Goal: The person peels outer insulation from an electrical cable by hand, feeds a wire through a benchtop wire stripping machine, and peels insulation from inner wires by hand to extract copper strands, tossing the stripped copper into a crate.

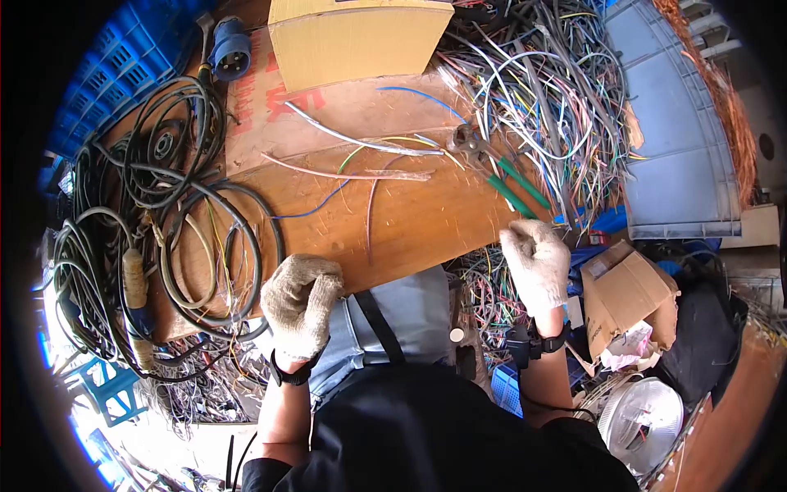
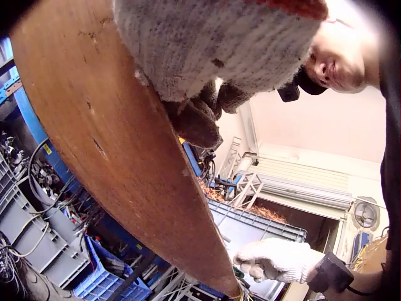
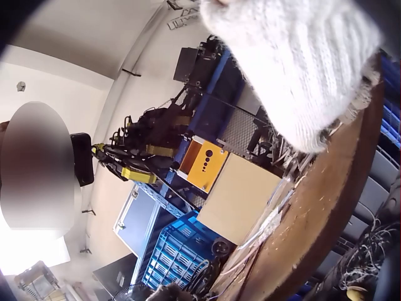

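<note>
My left hand [image 1: 299,307], in a knitted work glove, is at the front edge of the wooden board [image 1: 328,238], fingers loosely bent and nothing visible in them. At the board's right front corner my gloved right hand [image 1: 537,262] also has bent fingers, with no held thing showing. Just beyond it lie pincers with green handles [image 1: 525,183], their metal head pointing away. Across the board are a whitish cable piece [image 1: 328,131], a pinkish strip [image 1: 344,172], a blue wire [image 1: 324,201] and a thin brownish strip [image 1: 370,217].
Coiled black cables [image 1: 176,180] cover the left side, near a blue plug [image 1: 230,51]. A yellowish box [image 1: 361,41] stands at the back. Tangled wires [image 1: 549,90] are heaped back right, beside a grey crate [image 1: 680,123]. A cardboard box [image 1: 627,299] sits at the right.
</note>
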Available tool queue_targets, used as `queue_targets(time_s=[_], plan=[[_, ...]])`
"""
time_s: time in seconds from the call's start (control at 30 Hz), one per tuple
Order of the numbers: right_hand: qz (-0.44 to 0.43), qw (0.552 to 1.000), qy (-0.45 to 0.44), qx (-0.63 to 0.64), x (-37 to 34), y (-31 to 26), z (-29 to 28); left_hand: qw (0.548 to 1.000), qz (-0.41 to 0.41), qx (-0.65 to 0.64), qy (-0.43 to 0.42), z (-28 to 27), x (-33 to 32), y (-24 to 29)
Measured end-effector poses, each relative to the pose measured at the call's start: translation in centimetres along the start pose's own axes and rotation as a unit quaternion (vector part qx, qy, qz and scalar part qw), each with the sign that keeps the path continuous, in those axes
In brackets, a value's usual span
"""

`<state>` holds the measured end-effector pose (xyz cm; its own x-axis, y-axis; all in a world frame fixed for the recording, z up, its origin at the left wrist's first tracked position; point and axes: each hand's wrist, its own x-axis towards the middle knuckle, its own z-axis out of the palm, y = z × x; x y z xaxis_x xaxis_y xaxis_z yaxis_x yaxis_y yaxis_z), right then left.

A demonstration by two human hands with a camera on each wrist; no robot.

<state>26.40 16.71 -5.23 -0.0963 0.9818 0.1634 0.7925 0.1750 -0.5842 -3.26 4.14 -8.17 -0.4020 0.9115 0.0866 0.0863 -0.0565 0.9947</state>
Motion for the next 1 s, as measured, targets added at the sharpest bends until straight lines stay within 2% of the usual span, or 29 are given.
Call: queue_targets(time_s=[0.03,0.07,0.17,0.23,0.33,0.37,0.5,0.53,0.57,0.6,0.63,0.73,0.77,0.83,0.87,1.0], plan=[[0.005,1.000,-0.003,0.000,0.1,0.1,0.2,1.000,0.000,0.000,0.000,0.0,0.0,-0.1],[-0.026,0.999,-0.010,-0.043,0.3,0.1,0.3,1.000,0.002,0.000,0.002,0.0,-0.1,-0.3],[0.011,0.997,-0.029,-0.071,0.8,-0.8,1.1,1.000,0.010,0.011,0.003,0.0,0.0,-0.3],[-0.002,0.997,-0.029,-0.075,0.9,-1.3,1.9,1.000,0.015,0.024,0.003,-0.1,0.0,-0.3],[-0.079,0.996,-0.024,0.016,1.1,-2.1,2.6,1.000,0.010,0.011,0.000,-0.1,0.0,-0.2],[-0.038,0.999,-0.031,0.023,0.9,-2.7,2.3,1.000,0.019,0.023,-0.008,-0.3,0.1,-0.1],[-0.038,0.997,-0.061,0.022,1.0,-2.6,2.0,0.998,0.031,0.045,-0.011,-0.6,0.2,-0.2],[-0.028,0.993,-0.059,0.096,0.8,-2.0,2.2,0.998,0.032,0.045,-0.010,-0.6,0.2,-0.1],[-0.016,0.984,-0.055,0.166,0.7,-1.5,2.1,0.999,0.033,0.042,-0.012,-0.4,0.3,-0.1],[0.139,0.946,-0.106,0.274,0.7,-2.7,1.0,0.999,0.017,0.040,-0.015,-0.4,0.2,0.4],[0.133,0.930,-0.100,0.329,0.9,-2.5,0.5,0.997,0.045,0.062,-0.010,-0.4,0.3,-0.1],[0.191,0.875,-0.059,0.441,1.2,-2.0,-0.2,0.997,0.037,0.062,-0.005,-0.3,0.2,-0.1],[0.191,0.876,-0.055,0.439,1.3,-1.8,-0.6,0.998,0.033,0.057,-0.002,-0.3,0.2,-0.2],[0.204,0.840,-0.099,0.494,1.3,-0.8,-1.1,0.994,0.068,0.081,-0.020,-0.2,0.2,-0.3],[0.198,0.826,-0.094,0.520,1.2,0.2,-0.9,0.994,0.078,0.077,-0.019,-0.2,0.2,-0.5],[0.175,0.823,-0.101,0.531,1.3,0.3,-1.2,0.996,0.062,0.064,-0.016,-0.2,0.0,-0.8]])
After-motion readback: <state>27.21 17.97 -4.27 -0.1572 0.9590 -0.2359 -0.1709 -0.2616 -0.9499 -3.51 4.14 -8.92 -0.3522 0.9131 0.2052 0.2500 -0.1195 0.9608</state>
